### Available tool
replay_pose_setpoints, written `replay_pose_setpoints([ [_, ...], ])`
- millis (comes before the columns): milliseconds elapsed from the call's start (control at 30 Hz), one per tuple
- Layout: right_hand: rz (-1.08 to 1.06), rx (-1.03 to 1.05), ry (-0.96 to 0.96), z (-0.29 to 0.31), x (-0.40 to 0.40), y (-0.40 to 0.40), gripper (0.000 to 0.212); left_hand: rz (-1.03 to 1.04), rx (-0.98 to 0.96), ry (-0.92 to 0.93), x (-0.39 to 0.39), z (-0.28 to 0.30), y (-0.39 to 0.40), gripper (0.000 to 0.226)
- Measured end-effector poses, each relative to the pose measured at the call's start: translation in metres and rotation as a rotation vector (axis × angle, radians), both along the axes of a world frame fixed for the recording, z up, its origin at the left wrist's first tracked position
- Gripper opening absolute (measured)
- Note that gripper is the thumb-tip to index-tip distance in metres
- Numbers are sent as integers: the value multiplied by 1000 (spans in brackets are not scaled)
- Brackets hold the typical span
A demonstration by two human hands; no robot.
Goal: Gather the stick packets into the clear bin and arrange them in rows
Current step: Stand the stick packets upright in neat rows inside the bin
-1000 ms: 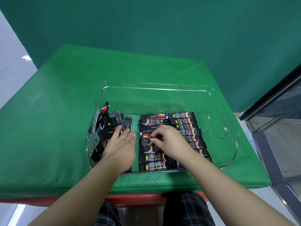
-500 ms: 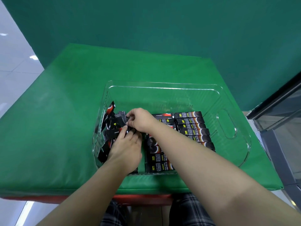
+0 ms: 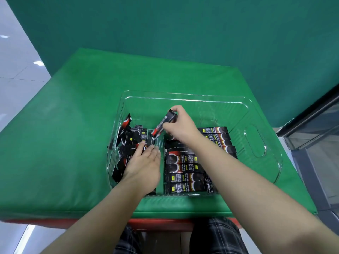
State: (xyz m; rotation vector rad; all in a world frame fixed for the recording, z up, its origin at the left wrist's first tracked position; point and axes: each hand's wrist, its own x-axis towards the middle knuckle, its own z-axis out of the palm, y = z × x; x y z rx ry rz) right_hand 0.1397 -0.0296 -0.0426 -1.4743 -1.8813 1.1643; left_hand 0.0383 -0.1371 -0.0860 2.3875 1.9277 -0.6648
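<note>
A clear bin [image 3: 260, 114] sits on the green table. Black stick packets lie in neat rows [image 3: 185, 168] in its middle and right part, and a loose jumble of packets [image 3: 129, 142] fills its left end. My right hand [image 3: 180, 122] pinches one black-and-red stick packet [image 3: 162, 125] by its top end, lifted and tilted above the bin. My left hand [image 3: 143, 165] lies flat, fingers together, pressing on the loose pile.
The green padded table [image 3: 73, 125] has a red front edge. A green wall rises behind it. A glass-fronted cabinet [image 3: 315, 129] stands at the right. White floor tiles show on the left.
My right hand went from the arranged rows to the loose pile, pinched one packet and raised it above the bin. The left hand stayed on the pile.
</note>
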Motion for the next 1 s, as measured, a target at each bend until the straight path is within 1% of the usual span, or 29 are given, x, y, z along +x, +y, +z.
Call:
replay_pose_setpoints([
  [33, 2, -19, 19, -1, 11, -5, 46, 1, -1, 1, 0, 0, 0, 56],
  [67, 10, -35, 25, 0, 22, -11, 53, 2, -2, 3, 0, 0, 0, 56],
  [100, 22, -47, 26, -1, 32, -16, 50, 1, -3, 6, 0, 1, 0, 56],
  [200, 2, -95, 24, -7, 59, -32, 16, -13, -9, 18, 0, 3, -1, 54],
  [233, -2, -109, 12, -11, 68, -36, 11, -16, -12, 22, 0, 3, -1, 54],
  [367, 60, -151, -97, -17, 94, -53, 7, 2, -25, 16, 0, 2, -1, 56],
  [533, 102, -167, -195, -20, 104, -65, 6, 11, -26, 9, 0, 0, 0, 56],
  [600, 125, -123, -272, -22, 104, -69, 6, 14, -25, 5, -1, 0, 0, 56],
  [667, 171, -28, -410, -19, 102, -72, 7, 15, -24, 0, -1, 0, 0, 56],
  [733, 225, 130, -558, -14, 98, -71, 15, 14, -27, 0, -1, 0, 0, 56],
  [767, 238, 191, -587, -12, 93, -69, 21, 14, -28, 2, -1, 0, 0, 57],
  [800, 240, 219, -575, -9, 87, -65, 22, 16, -27, 3, 0, 0, 0, 57],
  [900, 271, 223, -508, -3, 58, -47, 19, 17, -24, 1, 1, 0, 0, 57],
  [1000, 360, 282, -538, -5, 19, -21, 24, 9, -12, 3, 1, 0, 0, 57],
])
